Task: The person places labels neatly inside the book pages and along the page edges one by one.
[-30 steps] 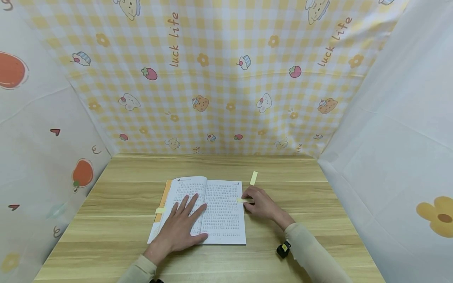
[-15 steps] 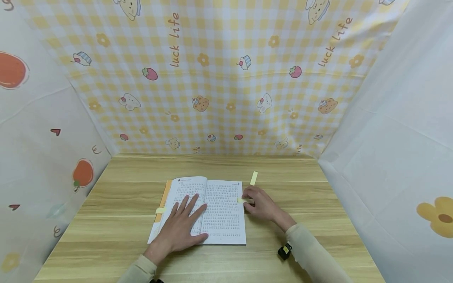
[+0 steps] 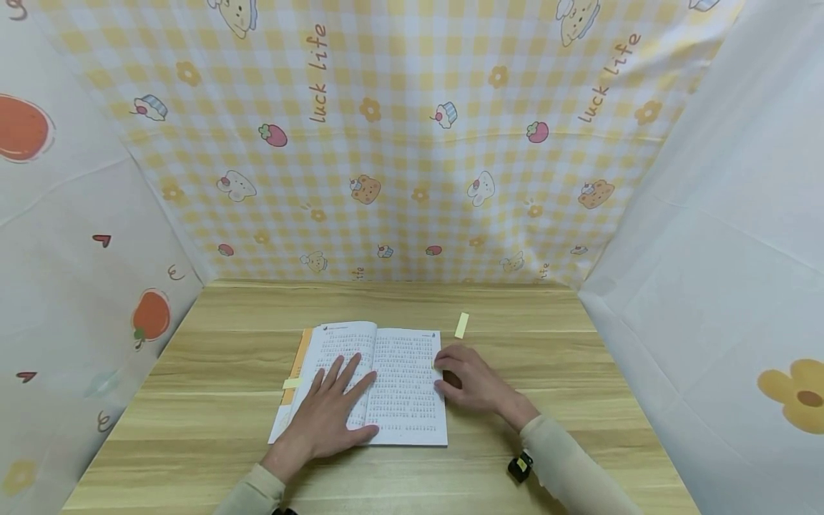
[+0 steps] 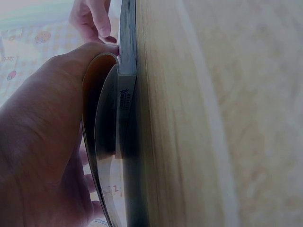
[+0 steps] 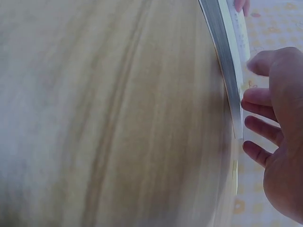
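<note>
An open book point(image 3: 405, 418) with printed pages lies on the wooden table. My left hand point(image 3: 327, 415) rests flat across its left page, fingers spread. At the right page's outer edge is my right hand point(image 3: 473, 383), its fingertips touching the paper, with thumb and index finger apart in the right wrist view. Just a speck of a pale yellow sticky strip point(image 3: 433, 365) shows by those fingertips; the hand hides the rest. Another sticky strip point(image 3: 292, 383) sticks out at the book's left side, over an orange cover flap point(image 3: 300, 354).
Beyond the right hand, a loose yellow strip point(image 3: 461, 325) lies on the table point(image 3: 547, 336). A checked, patterned cloth point(image 3: 399, 150) hangs behind the table. White cloth walls point(image 3: 721, 286) stand at both sides.
The right thumb and fingers, which pinched the yellow strip's outer end, have come apart and now lie over it at the page edge. My left hand has stayed in place.
</note>
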### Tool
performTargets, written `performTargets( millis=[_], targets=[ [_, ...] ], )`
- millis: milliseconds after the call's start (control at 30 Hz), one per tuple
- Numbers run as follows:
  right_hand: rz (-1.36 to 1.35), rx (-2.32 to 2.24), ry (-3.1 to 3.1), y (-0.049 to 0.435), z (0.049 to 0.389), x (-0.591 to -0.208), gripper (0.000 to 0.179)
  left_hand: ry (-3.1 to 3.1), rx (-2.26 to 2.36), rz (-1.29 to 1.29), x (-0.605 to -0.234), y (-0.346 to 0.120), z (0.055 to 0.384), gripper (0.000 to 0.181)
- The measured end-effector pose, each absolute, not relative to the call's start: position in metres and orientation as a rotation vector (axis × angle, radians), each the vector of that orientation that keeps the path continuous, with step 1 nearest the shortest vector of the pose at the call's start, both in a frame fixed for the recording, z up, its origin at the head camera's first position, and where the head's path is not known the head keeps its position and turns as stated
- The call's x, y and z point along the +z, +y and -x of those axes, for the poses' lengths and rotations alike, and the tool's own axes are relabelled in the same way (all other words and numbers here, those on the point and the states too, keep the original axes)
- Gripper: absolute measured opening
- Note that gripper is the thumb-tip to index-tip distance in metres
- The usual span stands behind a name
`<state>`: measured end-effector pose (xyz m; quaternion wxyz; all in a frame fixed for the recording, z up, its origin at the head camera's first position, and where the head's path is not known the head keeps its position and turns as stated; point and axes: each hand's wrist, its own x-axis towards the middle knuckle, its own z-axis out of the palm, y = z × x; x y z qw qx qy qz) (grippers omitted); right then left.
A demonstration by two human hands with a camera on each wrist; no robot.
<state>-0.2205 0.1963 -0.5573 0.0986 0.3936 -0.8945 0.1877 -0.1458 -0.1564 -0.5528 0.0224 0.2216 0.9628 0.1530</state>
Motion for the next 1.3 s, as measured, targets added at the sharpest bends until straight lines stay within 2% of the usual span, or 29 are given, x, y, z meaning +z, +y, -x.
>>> performTargets(
  millis=[533, 1300],
  targets=[
    [-1.196, 0.325, -2.732, 0.198, 0.211, -0.558, 0.052, 2.986, 0.477, -0.688, -0.552, -0.156, 0.145, 0.095],
    [-1.190, 0.136, -2.801, 0.189, 0.203, -0.557, 0.063, 2.993, 0.477, -0.687, -0.554, -0.157, 0.145, 0.095]
  ],
)
